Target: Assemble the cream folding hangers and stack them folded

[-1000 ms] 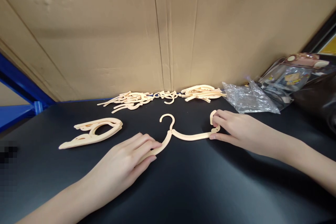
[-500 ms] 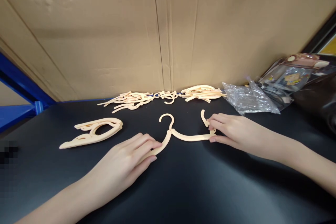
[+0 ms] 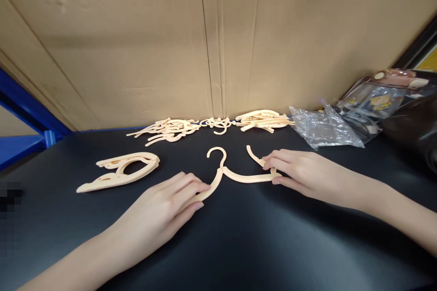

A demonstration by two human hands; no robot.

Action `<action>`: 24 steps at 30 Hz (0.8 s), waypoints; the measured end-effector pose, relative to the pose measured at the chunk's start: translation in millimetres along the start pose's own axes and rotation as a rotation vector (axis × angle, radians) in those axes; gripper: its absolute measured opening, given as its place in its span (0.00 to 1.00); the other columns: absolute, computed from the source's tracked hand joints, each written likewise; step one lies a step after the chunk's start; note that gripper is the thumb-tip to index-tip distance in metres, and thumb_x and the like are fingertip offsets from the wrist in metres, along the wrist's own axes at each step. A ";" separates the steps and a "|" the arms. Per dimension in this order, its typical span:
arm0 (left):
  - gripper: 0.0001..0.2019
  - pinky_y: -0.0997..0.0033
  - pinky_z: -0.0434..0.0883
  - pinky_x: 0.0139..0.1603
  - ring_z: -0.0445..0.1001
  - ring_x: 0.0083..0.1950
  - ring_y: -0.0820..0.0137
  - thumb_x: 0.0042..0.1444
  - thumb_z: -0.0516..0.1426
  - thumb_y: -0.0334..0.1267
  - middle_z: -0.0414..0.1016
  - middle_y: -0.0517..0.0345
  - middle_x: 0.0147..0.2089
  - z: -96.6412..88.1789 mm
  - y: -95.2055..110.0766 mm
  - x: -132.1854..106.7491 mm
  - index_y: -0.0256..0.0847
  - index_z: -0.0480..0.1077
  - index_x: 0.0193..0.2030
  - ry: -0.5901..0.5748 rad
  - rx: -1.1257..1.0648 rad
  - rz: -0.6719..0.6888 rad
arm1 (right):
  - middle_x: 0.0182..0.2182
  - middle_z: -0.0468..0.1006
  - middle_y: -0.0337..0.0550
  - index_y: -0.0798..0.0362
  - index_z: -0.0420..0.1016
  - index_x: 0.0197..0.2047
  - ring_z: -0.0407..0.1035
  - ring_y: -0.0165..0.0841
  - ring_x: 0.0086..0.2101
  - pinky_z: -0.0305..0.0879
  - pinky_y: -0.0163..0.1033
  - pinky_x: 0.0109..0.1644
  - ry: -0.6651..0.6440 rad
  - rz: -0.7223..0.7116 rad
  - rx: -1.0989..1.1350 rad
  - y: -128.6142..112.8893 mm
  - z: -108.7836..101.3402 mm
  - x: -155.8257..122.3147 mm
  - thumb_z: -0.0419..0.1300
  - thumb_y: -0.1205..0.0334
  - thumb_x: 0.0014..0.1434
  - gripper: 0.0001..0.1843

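A cream plastic clothes hanger [image 3: 244, 177] lies on the black table in front of me, its hook pointing away. My left hand [image 3: 167, 204] is closed around the left arm of the hanger, hiding that arm's outer end. At the tip of the right arm, my right hand [image 3: 297, 170] pinches a slim curved hanger piece [image 3: 254, 155] between thumb and fingers. That piece slants up and to the left, and its near end is partly covered by my fingers. My right thumb touches the arm's end.
Left of the hanger lies a folded cream hanger [image 3: 136, 175]. Along the cardboard wall [image 3: 153, 45] sit piles of curved parts [image 3: 174, 129], hooks [image 3: 220, 123] and hanger arms [image 3: 262, 120]. Clear plastic bags [image 3: 324, 127] and a dark bag [image 3: 416, 122] are at right.
The slim curved piece has swung left and inward, its free tip now farther from my right hand. My right fingers shifted slightly left; my left hand stays put.
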State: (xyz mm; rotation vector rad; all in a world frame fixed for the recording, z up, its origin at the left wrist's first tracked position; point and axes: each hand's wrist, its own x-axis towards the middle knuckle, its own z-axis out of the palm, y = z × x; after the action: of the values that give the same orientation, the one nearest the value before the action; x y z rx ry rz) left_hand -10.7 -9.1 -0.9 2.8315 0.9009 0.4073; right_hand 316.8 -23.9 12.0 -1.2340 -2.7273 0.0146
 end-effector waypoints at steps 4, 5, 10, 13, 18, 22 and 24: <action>0.11 0.73 0.68 0.43 0.71 0.43 0.69 0.67 0.47 0.38 0.72 0.56 0.46 0.1 1.1 -0.1 0.45 0.66 0.52 0.001 0.001 -0.005 | 0.52 0.72 0.46 0.51 0.69 0.52 0.70 0.38 0.48 0.69 0.44 0.51 0.003 -0.041 0.012 -0.4 -0.1 -0.2 0.48 0.68 0.66 0.15; 0.11 0.73 0.68 0.43 0.71 0.44 0.69 0.67 0.46 0.38 0.72 0.56 0.46 0.0 1.7 -0.1 0.45 0.67 0.51 0.006 -0.003 -0.011 | 0.53 0.71 0.46 0.51 0.69 0.53 0.69 0.37 0.49 0.69 0.44 0.51 0.000 -0.045 0.027 -0.6 -0.2 -0.1 0.48 0.69 0.66 0.15; 0.12 0.72 0.68 0.44 0.71 0.44 0.69 0.67 0.46 0.38 0.73 0.56 0.46 0.1 4.2 0.0 0.44 0.68 0.51 0.032 -0.013 -0.024 | 0.53 0.72 0.45 0.51 0.68 0.54 0.69 0.36 0.48 0.68 0.44 0.52 0.001 -0.058 0.081 -2.0 0.0 0.6 0.46 0.71 0.66 0.18; 0.11 0.73 0.68 0.44 0.71 0.45 0.69 0.67 0.47 0.38 0.73 0.56 0.46 0.4 3.6 0.0 0.44 0.68 0.51 0.028 -0.012 -0.011 | 0.51 0.73 0.45 0.50 0.69 0.54 0.69 0.36 0.47 0.69 0.44 0.51 0.017 -0.065 0.112 -2.6 0.4 1.2 0.45 0.70 0.67 0.18; 0.11 0.72 0.68 0.44 0.71 0.45 0.69 0.67 0.47 0.37 0.73 0.57 0.46 0.1 2.5 -0.3 0.45 0.67 0.51 0.011 -0.008 -0.005 | 0.48 0.74 0.44 0.48 0.70 0.52 0.70 0.36 0.45 0.69 0.42 0.48 0.019 -0.067 0.137 -3.8 0.2 1.6 0.46 0.70 0.66 0.18; 0.11 0.72 0.67 0.45 0.71 0.45 0.69 0.67 0.47 0.36 0.72 0.57 0.46 -0.2 2.5 -0.4 0.45 0.67 0.52 0.001 0.000 0.001 | 0.47 0.74 0.44 0.48 0.70 0.52 0.70 0.35 0.44 0.69 0.42 0.47 0.015 -0.070 0.162 -4.8 0.4 1.5 0.46 0.72 0.65 0.19; 0.11 0.72 0.68 0.44 0.71 0.45 0.69 0.67 0.48 0.36 0.72 0.57 0.46 -0.4 2.2 -0.4 0.45 0.67 0.51 0.005 0.000 -0.003 | 0.47 0.73 0.45 0.48 0.70 0.52 0.70 0.35 0.43 0.69 0.41 0.46 0.013 -0.067 0.171 -4.6 1.0 1.5 0.46 0.72 0.65 0.19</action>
State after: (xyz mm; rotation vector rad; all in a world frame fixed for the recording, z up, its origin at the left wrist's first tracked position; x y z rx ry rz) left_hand -9.9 -11.1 -0.1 2.8300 0.9053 0.4147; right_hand 312.3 -25.7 11.6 -1.0924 -2.6896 0.2260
